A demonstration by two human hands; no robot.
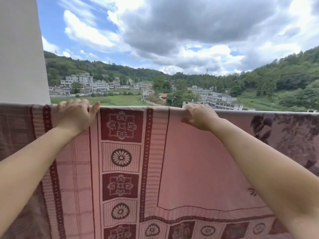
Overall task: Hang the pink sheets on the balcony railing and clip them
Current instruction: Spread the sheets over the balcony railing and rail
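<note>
Draping over the railing, pink sheet under both hands' grip (left hand, right hand).

Hands: two, the left hand and the right hand, both on the top edge of the cloth.
Forearms: two, both bare.
Pink sheets: one pink sheet with dark red border in the middle.
Other cloths: two, a darker checked cloth at left and a floral cloth at right.
Walls: one white wall at upper left.
Clips: cannot tell any.
</note>
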